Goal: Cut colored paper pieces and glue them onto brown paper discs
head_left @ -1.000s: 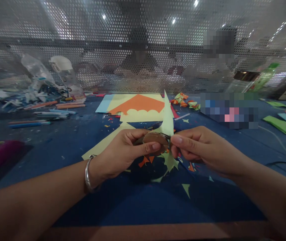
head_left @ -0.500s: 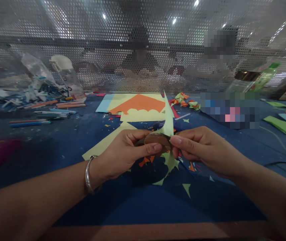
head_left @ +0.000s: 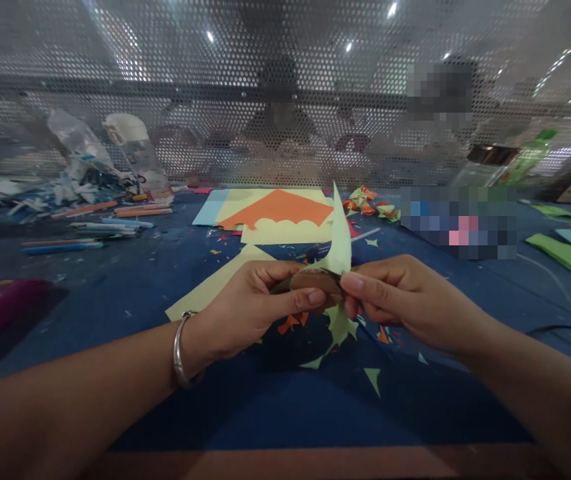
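Observation:
My left hand pinches a flat brown oval piece between thumb and fingers, just above the blue table. My right hand is closed in a pinch on the other end of that piece and on a pale green paper that stands up from it in a point. A silver bangle circles my left wrist. Under the hands lie green scraps and orange scraps.
Yellow, orange and light blue sheets lie beyond the hands, with a pale yellow sheet nearer. Pens and pencils and crumpled wrappers fill the left side. A magenta box sits far left. Green sheets lie right. A perforated screen backs the table; people sit behind it.
Both hands keep their pinch in almost the same place. The green paper's tip has tilted slightly to the right.

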A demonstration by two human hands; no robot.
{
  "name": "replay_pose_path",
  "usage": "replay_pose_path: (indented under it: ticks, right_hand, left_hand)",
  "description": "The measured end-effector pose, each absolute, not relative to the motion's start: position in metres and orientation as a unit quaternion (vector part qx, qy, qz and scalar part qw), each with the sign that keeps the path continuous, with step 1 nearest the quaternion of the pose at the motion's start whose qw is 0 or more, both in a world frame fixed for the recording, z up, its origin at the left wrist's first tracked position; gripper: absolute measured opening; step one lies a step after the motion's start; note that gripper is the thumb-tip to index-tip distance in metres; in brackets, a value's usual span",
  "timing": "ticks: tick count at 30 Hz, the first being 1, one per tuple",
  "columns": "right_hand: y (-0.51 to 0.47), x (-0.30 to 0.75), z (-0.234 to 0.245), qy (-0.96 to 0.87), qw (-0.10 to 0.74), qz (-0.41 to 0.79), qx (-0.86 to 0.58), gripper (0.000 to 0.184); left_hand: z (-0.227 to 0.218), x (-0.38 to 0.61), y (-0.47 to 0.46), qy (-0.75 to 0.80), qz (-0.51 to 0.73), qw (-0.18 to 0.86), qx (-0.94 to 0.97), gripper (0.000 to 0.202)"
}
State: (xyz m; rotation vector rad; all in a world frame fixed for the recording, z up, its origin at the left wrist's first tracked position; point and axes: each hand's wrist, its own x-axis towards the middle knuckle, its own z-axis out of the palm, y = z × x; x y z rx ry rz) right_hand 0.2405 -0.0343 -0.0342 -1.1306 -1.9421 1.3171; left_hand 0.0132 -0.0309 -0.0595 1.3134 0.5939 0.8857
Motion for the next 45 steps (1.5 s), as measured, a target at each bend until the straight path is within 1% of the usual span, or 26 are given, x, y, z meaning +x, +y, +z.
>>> replay_pose_path:
  ticks: [5,11,16,22,27,35,41,45]
  right_hand:
    - [-0.035,0.2411,-0.0344,-0.717,0.261,0.489,-0.422,0.059]
    - [-0.0324,0.2396,-0.0372,-0.717,0.27,0.486,-0.421,0.056]
    - [-0.0313,0.238,-0.0376,-0.716,0.269,0.482,-0.427,0.058]
    - [-0.0316,0.238,-0.0373,-0.72,0.271,0.471,-0.431,0.057]
    - [-0.0313,0.2393,-0.0368,-0.722,0.27,0.465,-0.435,0.057]
    - [-0.0301,0.239,-0.0337,-0.751,0.255,0.429,-0.433,0.062]
    - [-0.0296,0.2395,-0.032,-0.77,0.234,0.403,-0.435,0.063]
    - [-0.0298,0.2405,-0.0328,-0.774,0.229,0.393,-0.44,0.059]
  left_hand:
    - [-0.059,0.0135,-0.0313,0.265,0.395,0.661,0.58,0.005]
    - [-0.0579,0.0164,-0.0314,0.278,0.406,0.667,0.56,0.001]
    - [-0.0594,0.0166,-0.0317,0.293,0.413,0.653,0.563,0.007]
    - [-0.0592,0.0157,-0.0315,0.274,0.413,0.659,0.566,0.005]
    - [-0.0588,0.0159,-0.0319,0.286,0.407,0.648,0.577,0.004]
    - [-0.0622,0.0125,-0.0303,0.34,0.375,0.618,0.602,0.021]
    - [-0.0588,0.01,-0.029,0.36,0.339,0.603,0.626,0.029]
    - [-0.0569,0.0094,-0.0288,0.359,0.325,0.601,0.637,0.03]
